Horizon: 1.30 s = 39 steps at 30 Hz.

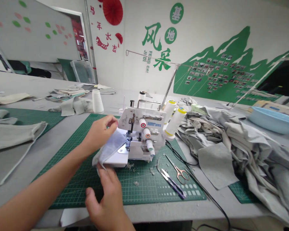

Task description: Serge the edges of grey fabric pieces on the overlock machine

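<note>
A white overlock sewing machine (144, 131) stands on a green cutting mat (144, 189), its lamp lighting the needle area. Pale grey cloth (112, 146) lies over the machine's white bed, one edge close to the presser foot. My left hand (98, 131), at the cloth's upper left, has thumb and forefinger closed on its edge. Lower down, my right hand (108, 195) touches the cloth's near corner with its fingertips, its thumb spread away from them; the tips are partly hidden by the cloth.
Orange-handled scissors (181, 175) and purple thread snips (174, 186) lie right of the machine, near black cables (207, 189). Grey cloth pieces (243, 144) are heaped at right, beside a blue basin (274, 120). Behind my left hand stands a white thread cone (97, 101). More cloth (14, 138) lies left.
</note>
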Tool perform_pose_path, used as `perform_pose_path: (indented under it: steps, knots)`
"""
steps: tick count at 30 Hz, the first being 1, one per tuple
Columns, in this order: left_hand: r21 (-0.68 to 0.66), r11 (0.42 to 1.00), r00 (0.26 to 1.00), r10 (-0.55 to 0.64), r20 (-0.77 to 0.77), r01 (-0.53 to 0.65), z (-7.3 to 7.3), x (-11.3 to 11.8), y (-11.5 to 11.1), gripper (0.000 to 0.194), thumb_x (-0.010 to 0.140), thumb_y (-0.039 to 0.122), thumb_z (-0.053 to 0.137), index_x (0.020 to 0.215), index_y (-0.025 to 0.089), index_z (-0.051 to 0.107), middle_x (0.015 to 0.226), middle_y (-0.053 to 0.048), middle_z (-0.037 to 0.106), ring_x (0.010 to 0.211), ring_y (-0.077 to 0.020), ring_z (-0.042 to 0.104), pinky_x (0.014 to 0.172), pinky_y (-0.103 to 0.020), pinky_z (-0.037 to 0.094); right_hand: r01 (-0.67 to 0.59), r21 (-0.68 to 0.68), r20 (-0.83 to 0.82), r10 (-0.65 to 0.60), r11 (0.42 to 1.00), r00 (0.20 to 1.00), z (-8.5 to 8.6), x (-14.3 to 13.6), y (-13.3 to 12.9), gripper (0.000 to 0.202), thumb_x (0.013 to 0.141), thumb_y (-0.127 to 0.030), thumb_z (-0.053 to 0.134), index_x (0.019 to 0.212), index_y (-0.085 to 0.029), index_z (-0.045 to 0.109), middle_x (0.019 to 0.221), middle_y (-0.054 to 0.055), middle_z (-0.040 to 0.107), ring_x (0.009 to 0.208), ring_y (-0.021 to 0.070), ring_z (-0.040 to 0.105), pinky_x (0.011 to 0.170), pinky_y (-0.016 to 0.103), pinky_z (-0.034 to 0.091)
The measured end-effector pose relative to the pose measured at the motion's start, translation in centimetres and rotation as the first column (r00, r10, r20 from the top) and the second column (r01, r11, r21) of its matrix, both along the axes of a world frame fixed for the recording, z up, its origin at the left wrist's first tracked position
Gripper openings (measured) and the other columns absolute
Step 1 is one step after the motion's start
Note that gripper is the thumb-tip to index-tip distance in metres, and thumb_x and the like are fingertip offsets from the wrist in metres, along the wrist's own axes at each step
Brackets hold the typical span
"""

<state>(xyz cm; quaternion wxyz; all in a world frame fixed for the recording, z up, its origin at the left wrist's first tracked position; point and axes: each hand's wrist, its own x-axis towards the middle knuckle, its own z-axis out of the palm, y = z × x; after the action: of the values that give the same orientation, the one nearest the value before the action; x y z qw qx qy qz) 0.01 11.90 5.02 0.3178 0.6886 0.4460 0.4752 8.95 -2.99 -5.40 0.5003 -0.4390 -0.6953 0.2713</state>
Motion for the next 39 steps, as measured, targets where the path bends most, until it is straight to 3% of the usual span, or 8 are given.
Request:
perform_pose_path:
  steps: [3, 5, 7, 14, 23, 31, 39]
  knots:
    - [0.024, 0.985, 0.959, -0.158, -0.235, 0.169, -1.6, -1.8, -1.9, 0.018, 0.077, 0.038, 0.069, 0.088, 0.026, 0.076, 0.099, -0.004, 0.076, 0.103, -0.0288, 0.066, 0.101, -0.043, 0.047, -0.001, 0.000, -0.002, 0.001, 1.000, 1.000, 0.0, -0.1, 0.1, 0.067, 0.077, -0.013, 0.064, 0.144, -0.018, 0.052, 0.139, 0.011, 0.061, 0.131, 0.0257, 0.056, 0.113, 0.040, 0.045]
    - [0.077, 0.947, 0.871, -0.252, -0.423, 0.312, -2.3, -2.4, -2.6, 0.028, 0.085, 0.035, 0.061, 0.107, 0.027, 0.076, 0.120, -0.004, 0.073, 0.114, -0.0271, 0.064, 0.106, -0.042, 0.045, 0.016, -0.003, -0.013, -0.016, 1.000, 1.000, 0.0, -0.1, 0.0, 0.063, 0.077, -0.013, 0.064, 0.140, -0.016, 0.056, 0.136, 0.012, 0.062, 0.130, 0.0260, 0.057, 0.112, 0.040, 0.046]
    - [0.143, 0.908, 0.792, -0.258, -0.553, 0.395, -2.7, -2.6, -2.8, 0.033, 0.092, 0.031, 0.053, 0.117, 0.026, 0.073, 0.129, -0.005, 0.069, 0.120, -0.0257, 0.062, 0.107, -0.041, 0.045, 0.039, -0.005, -0.026, -0.040, 0.999, 0.999, -0.1, -0.2, -0.1, 0.059, 0.078, -0.014, 0.063, 0.137, -0.014, 0.058, 0.133, 0.014, 0.064, 0.128, 0.0266, 0.058, 0.111, 0.040, 0.047]
    - [0.186, 0.853, 0.710, -0.262, -0.653, 0.487, -2.5, -2.8, -3.1, 0.034, 0.094, 0.027, 0.051, 0.124, 0.024, 0.068, 0.135, -0.008, 0.065, 0.124, -0.0256, 0.059, 0.109, -0.042, 0.045, 0.098, 0.048, -0.072, -0.095, 0.994, 0.993, -0.6, 0.4, -0.7, 0.054, 0.080, -0.014, 0.060, 0.133, -0.019, 0.063, 0.129, 0.010, 0.069, 0.120, 0.0257, 0.064, 0.106, 0.040, 0.052]
    - [0.150, 0.886, 0.702, -0.234, -0.673, 0.439, -2.6, -2.7, -5.1, 0.038, 0.093, 0.029, 0.052, 0.130, 0.026, 0.064, 0.145, -0.007, 0.057, 0.132, -0.0283, 0.054, 0.111, -0.044, 0.044, 0.141, 0.090, -0.203, -0.120, 0.986, 0.972, -1.0, 1.4, -1.5, 0.041, 0.084, -0.013, 0.055, 0.120, -0.025, 0.071, 0.114, 0.006, 0.076, 0.106, 0.0225, 0.072, 0.095, 0.035, 0.058]
    - [0.240, 0.910, 0.681, -0.061, -0.730, 0.338, -2.9, -0.9, -7.2, 0.043, 0.091, 0.037, 0.054, 0.128, 0.019, 0.065, 0.145, -0.013, 0.056, 0.133, -0.0329, 0.053, 0.112, -0.052, 0.042, 0.192, 0.004, -0.351, -0.179, 0.981, 0.919, -1.1, 2.2, -2.0, 0.027, 0.092, -0.019, 0.050, 0.100, -0.024, 0.076, 0.092, 0.005, 0.077, 0.083, 0.0202, 0.073, 0.074, 0.030, 0.059]
    - [0.386, 0.890, 0.665, 0.136, -0.734, 0.245, -3.7, 0.8, -8.4, 0.045, 0.087, 0.042, 0.058, 0.124, 0.018, 0.065, 0.138, -0.017, 0.062, 0.126, -0.0366, 0.058, 0.103, -0.055, 0.048, 0.250, -0.026, -0.386, -0.240, 0.968, 0.891, -1.4, 3.0, -2.5, 0.026, 0.094, -0.024, 0.050, 0.083, -0.023, 0.074, 0.073, 0.003, 0.071, 0.068, 0.0192, 0.068, 0.061, 0.027, 0.053]
